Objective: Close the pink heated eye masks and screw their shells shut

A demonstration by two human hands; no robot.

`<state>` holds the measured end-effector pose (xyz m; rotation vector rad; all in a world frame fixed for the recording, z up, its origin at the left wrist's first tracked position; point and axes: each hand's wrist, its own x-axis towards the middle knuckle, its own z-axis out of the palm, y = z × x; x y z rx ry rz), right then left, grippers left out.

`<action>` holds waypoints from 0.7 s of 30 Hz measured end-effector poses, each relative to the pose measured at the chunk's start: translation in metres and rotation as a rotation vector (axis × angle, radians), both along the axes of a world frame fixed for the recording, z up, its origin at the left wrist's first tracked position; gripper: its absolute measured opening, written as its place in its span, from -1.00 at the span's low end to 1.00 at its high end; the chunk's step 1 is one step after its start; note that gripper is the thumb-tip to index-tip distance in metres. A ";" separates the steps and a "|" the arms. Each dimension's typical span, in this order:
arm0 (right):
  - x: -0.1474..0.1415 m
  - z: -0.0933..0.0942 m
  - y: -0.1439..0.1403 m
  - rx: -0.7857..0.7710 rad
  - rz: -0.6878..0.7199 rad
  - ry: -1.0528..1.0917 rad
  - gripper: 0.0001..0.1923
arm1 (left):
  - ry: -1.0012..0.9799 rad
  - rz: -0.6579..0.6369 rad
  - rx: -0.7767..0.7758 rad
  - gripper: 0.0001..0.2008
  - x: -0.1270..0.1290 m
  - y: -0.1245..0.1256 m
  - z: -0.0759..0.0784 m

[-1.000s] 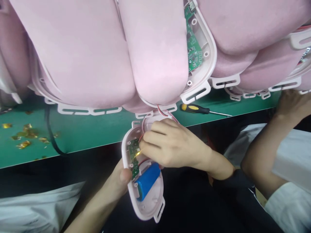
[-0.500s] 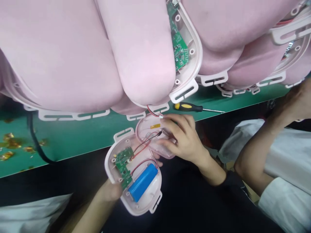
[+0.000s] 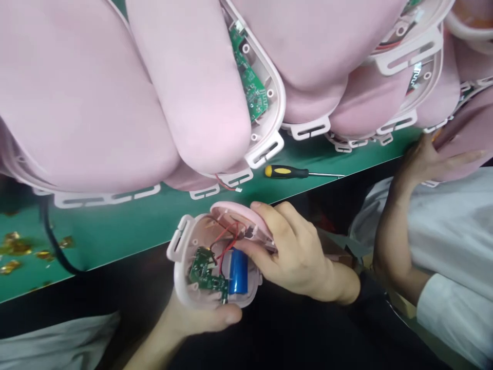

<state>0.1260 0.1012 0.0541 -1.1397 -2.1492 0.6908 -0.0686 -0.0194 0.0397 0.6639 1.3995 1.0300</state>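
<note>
My left hand point(image 3: 194, 318) grips from below a pink plastic shell point(image 3: 183, 257) that lies open toward me. Inside it sit a green circuit board point(image 3: 206, 275) and a blue cylindrical battery point(image 3: 239, 271), joined by red and black wires point(image 3: 227, 239). My right hand point(image 3: 295, 252) holds the pink lid half point(image 3: 236, 211) tilted over the shell's far edge, with the thumb near the battery.
Large pink padded units point(image 3: 154, 92) with white slotted tabs are piled on the green bench point(image 3: 115, 226); one shows a green board point(image 3: 252, 92). A yellow-and-black screwdriver point(image 3: 288, 172) lies near the bench edge. Another person's hand point(image 3: 427, 159) and white sleeve are at the right. Gold scraps point(image 3: 15, 249) lie left.
My right hand has swung the lid half from lying flat beside the shell to tilting over it. My left hand has turned the shell, and the view has shifted right.
</note>
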 end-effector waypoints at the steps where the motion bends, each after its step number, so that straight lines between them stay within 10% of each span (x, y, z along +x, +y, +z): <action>1: -0.004 0.000 -0.003 0.024 -0.016 -0.010 -0.57 | 0.011 -0.035 0.039 -0.10 0.001 0.003 0.001; 11: -0.016 -0.007 -0.018 0.083 0.040 0.076 -0.58 | -0.089 -0.207 -0.001 -0.41 0.002 0.015 0.002; 21: -0.009 0.004 0.000 -0.091 0.248 -0.200 -0.63 | 0.032 -0.087 0.055 -0.22 0.008 0.026 0.002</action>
